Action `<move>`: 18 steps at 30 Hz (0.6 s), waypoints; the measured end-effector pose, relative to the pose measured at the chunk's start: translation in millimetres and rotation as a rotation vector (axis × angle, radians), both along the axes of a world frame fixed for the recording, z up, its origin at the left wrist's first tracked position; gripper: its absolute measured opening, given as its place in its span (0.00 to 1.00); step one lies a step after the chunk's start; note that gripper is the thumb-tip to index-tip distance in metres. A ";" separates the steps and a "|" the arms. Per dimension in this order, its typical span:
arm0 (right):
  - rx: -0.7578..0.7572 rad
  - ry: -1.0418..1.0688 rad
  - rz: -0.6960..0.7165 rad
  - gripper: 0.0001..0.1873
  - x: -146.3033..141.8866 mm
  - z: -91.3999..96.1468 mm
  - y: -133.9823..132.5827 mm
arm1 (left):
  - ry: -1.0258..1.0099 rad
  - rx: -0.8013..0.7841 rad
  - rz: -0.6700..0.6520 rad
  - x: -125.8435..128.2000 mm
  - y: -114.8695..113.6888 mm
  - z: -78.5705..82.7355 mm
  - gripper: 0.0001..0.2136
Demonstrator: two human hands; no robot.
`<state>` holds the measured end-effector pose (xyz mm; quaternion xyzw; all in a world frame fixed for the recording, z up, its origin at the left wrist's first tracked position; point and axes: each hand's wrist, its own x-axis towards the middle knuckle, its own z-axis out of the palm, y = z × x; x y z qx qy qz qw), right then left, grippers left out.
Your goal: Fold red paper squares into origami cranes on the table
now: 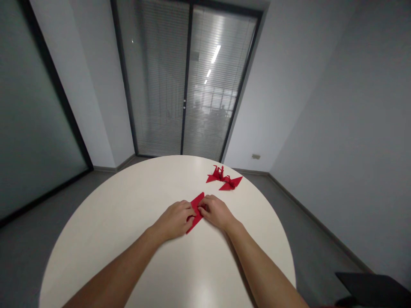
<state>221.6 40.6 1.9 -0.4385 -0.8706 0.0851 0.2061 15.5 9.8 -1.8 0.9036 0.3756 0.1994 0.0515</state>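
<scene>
A folded piece of red paper (196, 203) lies on the white table (105, 218), slanting between my two hands. My left hand (178, 219) grips its left side, with thumb and fingers closed on the paper. On the other side, my right hand (215, 210) pinches the paper near its middle, fingers curled. The fingers cover part of the paper, so its exact folds are hidden. Beyond my right hand stand red origami cranes, one (217, 174) farther back and another (231, 184) just to its right and nearer.
The round table's far edge curves just past the cranes. Behind it are a glass door with blinds (160, 94) and a white wall (276, 85) with a socket (256, 156). A black object, perhaps part of a chair (374, 286), shows at lower right.
</scene>
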 end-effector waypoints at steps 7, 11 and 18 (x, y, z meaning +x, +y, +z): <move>-0.045 0.060 0.143 0.14 7.0 -6.1 6.8 | -0.015 -0.019 -0.077 -1.6 -0.2 -0.5 0.12; -0.071 -0.009 0.175 0.21 13.0 -8.1 8.3 | -0.013 0.001 -0.069 -3.8 3.1 -3.3 0.13; -0.086 -0.046 0.208 0.26 14.9 -6.3 4.4 | -0.009 0.023 0.000 -9.7 4.6 -5.6 0.15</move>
